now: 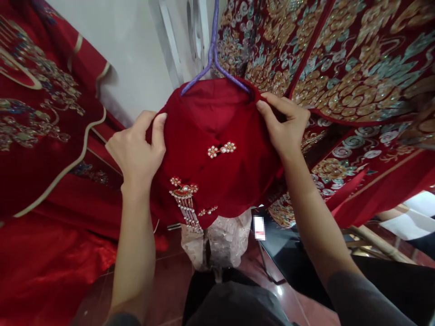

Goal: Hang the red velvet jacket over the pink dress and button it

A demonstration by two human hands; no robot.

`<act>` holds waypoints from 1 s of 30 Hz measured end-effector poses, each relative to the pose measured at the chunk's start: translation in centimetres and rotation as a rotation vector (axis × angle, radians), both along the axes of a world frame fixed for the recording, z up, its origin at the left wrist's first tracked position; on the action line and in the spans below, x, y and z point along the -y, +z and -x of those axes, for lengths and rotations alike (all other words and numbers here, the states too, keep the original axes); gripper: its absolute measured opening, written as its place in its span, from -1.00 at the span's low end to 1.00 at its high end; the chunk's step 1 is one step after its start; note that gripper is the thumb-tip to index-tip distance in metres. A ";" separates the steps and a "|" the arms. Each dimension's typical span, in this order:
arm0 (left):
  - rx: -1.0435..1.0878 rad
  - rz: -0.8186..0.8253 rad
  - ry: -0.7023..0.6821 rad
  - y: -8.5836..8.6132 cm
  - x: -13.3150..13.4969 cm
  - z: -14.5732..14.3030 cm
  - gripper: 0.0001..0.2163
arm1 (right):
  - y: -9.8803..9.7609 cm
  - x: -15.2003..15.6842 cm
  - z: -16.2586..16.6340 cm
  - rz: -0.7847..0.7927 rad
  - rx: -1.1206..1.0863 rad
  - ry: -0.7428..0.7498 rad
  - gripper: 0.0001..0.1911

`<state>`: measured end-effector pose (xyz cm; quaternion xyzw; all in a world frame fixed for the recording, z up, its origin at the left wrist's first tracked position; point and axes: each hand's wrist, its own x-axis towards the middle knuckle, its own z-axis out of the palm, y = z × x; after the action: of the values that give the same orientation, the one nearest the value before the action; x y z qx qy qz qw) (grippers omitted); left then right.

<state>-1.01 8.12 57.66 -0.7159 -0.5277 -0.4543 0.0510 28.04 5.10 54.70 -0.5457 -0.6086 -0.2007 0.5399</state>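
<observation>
A dark red garment (pixel 217 131) with pearl flower buttons and a beaded tassel hangs on a purple hanger (pixel 213 59) in front of me. My left hand (pixel 137 149) is closed on the garment's left shoulder, thumb on top of the cloth. My right hand (pixel 283 122) pinches the right shoulder near the hanger's arm. A pale sequined skirt (pixel 220 242) shows below the red hem.
Red robes with gold embroidery (pixel 37 117) hang at the left. More embroidered red cloth (pixel 343 59) hangs at the upper right. A white wall (pixel 136 50) is behind the hanger. Dark reddish floor and a black surface (pixel 288 249) lie below.
</observation>
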 end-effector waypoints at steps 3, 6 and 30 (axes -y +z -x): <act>0.007 -0.012 0.012 -0.5 -0.8 -0.6 -0.61 | 0.0 -0.2 -0.2 -0.002 -0.009 0.011 -0.54; 0.017 -0.036 0.016 -0.9 -1.2 -1.2 -0.61 | 0.2 -0.2 -0.6 0.009 -0.002 0.029 -0.52; -0.237 0.042 -0.142 1.1 -3.0 0.5 -0.62 | 0.6 1.6 -1.0 0.211 0.164 0.004 -0.52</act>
<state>-1.54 11.08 58.80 -0.8011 -0.4754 -0.3577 0.0656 29.05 3.50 55.32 -0.5801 -0.6693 -0.1784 0.4285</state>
